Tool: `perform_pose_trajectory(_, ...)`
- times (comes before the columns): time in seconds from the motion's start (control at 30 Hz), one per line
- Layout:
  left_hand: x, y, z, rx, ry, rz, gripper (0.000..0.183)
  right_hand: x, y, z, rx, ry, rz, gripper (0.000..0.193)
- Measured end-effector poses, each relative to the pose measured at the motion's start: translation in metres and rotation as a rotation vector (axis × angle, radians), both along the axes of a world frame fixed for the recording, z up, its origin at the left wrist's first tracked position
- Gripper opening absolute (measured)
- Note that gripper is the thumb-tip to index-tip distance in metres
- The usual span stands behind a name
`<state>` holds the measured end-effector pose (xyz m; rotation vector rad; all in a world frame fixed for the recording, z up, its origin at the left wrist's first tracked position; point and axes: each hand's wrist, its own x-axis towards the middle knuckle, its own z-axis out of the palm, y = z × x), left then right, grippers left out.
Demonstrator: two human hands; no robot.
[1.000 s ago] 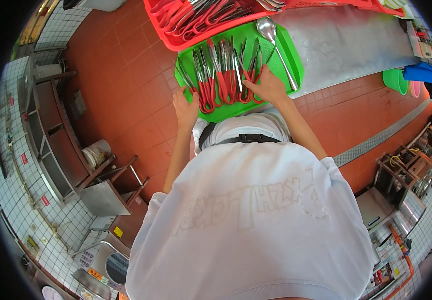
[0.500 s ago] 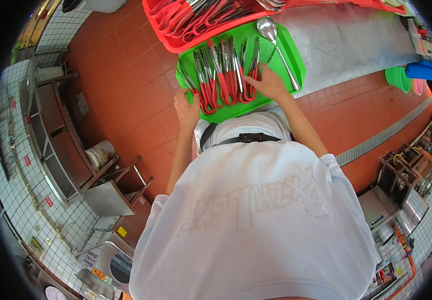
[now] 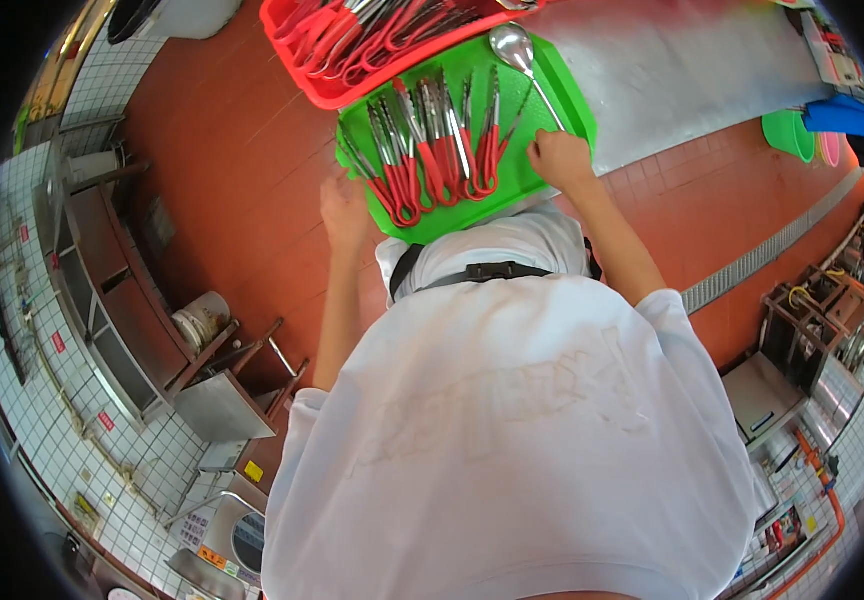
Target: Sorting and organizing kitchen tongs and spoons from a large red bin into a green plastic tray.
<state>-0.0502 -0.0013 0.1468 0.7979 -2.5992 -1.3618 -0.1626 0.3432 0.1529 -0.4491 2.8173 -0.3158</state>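
Observation:
A green tray (image 3: 522, 190) lies before me, with several red-handled metal tongs (image 3: 442, 170) in a row on it, their handle loops toward me. A large metal serving spoon (image 3: 544, 98) rests along the tray's right side, bowl at the far edge. My right hand (image 3: 560, 160) is closed around the lower part of its handle, and hides that end. My left hand (image 3: 344, 208) is at the tray's left edge, a little blurred, fingers apart and nothing seen in them. Whether it touches the rim I cannot tell.
Beyond the tray a red basket (image 3: 327, 98) holds more red-handled tongs. A metal tabletop (image 3: 672, 90) stretches to the right. Green tub (image 3: 790, 135) and pink tub (image 3: 829, 150) stand at the far right. Metal shelving (image 3: 127, 300) lines the left wall; a floor drain grate (image 3: 752, 265) runs at right.
My right hand has left the tongs' handles at the right end of the row and closed on the spoon's handle. My left hand has drawn off the tongs to the left.

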Motion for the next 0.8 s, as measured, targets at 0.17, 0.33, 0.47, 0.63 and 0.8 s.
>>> perform_pose_trajectory(0.17,-0.056,-0.009,0.049,-0.202,0.223,-0.128,0.028,-0.006,0.014,-0.018,0.133,-0.02,0.204,0.017)
perform_pose_trajectory(0.33,-0.121,-0.01,0.093,-0.116,0.282,-0.185,0.025,-0.009,0.015,-0.032,0.048,-0.009,0.264,0.023)
perform_pose_trajectory(0.47,-0.163,-0.017,0.1,-0.226,0.373,-0.297,0.025,-0.008,0.008,-0.031,0.034,-0.041,0.26,0.023)
perform_pose_trajectory(0.63,-0.204,-0.028,0.095,-0.586,0.457,-0.405,0.029,0.002,0.008,-0.032,-0.068,-0.047,0.118,0.024)
perform_pose_trajectory(0.8,-0.224,-0.028,0.084,-0.651,0.43,-0.363,0.034,0.023,0.01,-0.037,-0.142,0.124,-0.014,0.019)
